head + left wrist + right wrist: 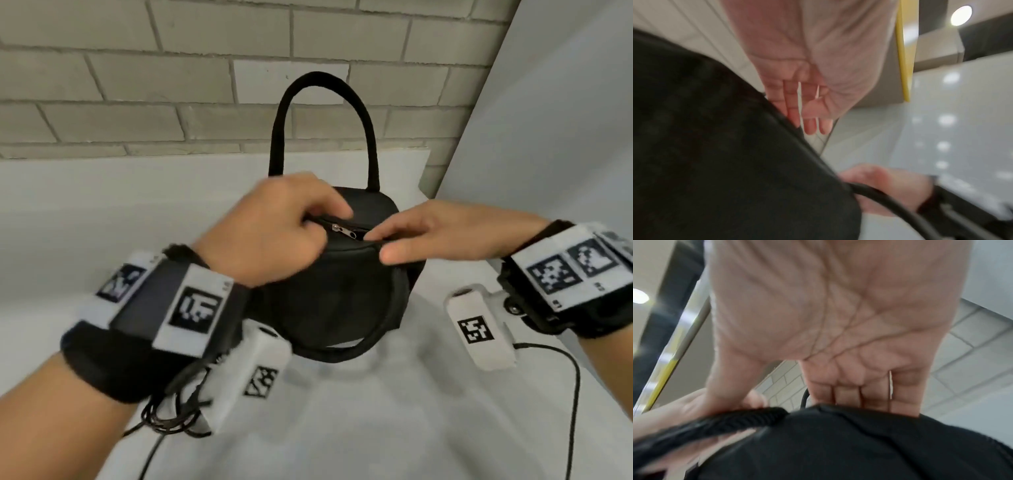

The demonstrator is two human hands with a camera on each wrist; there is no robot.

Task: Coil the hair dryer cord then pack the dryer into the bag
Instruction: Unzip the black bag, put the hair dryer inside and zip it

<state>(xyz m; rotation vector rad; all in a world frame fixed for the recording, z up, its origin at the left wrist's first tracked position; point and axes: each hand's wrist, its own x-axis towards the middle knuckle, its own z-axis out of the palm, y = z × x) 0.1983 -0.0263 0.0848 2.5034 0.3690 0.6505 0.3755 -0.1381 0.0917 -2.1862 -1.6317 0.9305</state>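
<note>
A black zip bag point(329, 301) stands on the white table point(394, 428). One handle point(322, 77) stands upright and the other point(376, 329) hangs down the front. The silver zipper pull point(342, 231) lies on the bag's top between my hands. My left hand point(322, 219) curls over the top left and pinches the fabric by the zipper. My right hand point(382, 245) holds the top right edge between thumb and straight fingers. The wrist views show the bag point(715, 146) point(859, 443) close under each palm. No hair dryer or dryer cord shows in any view.
A pale brick wall point(171, 85) rises behind the table and a grey panel point(565, 137) closes the right side. Thin black cables point(575, 394) from the wrist cameras trail over the near table, with a tangle point(171, 418) under my left wrist.
</note>
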